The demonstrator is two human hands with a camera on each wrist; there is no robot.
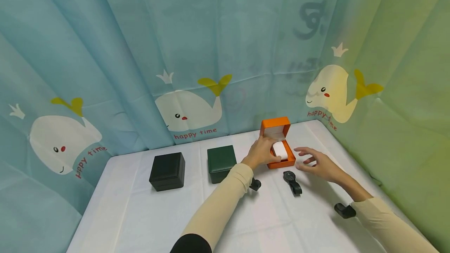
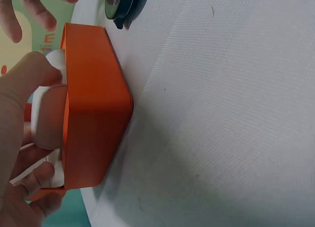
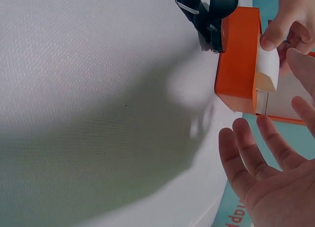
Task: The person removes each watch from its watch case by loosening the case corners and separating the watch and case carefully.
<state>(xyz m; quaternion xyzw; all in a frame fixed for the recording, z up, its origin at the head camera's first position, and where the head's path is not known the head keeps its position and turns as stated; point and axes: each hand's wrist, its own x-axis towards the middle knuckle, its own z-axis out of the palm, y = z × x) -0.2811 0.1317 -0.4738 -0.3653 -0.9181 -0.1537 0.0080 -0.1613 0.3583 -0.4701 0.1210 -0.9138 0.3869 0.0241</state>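
Observation:
An open orange watch box [image 1: 281,165] stands near the table's right end, its lid raised at the back. Inside it sits a white watch cushion [image 1: 280,150], partly out over the rim in the left wrist view. My left hand [image 1: 261,152] pinches this cushion [image 2: 49,118], thumb on the near side and fingers behind. To the right of the box, my right hand [image 1: 321,165] hovers with loosely bent fingers, holding nothing; the right wrist view shows its palm [image 3: 275,197] beside the box. A black wristwatch [image 1: 291,182] lies in front of the box, strap toward me.
Left of the orange box stands a closed dark green box [image 1: 221,159], and farther left a closed black box [image 1: 168,171]. A white cloth [image 1: 140,221] covers the table. Whale-print curtains [image 1: 246,50] rise behind it and along its right side.

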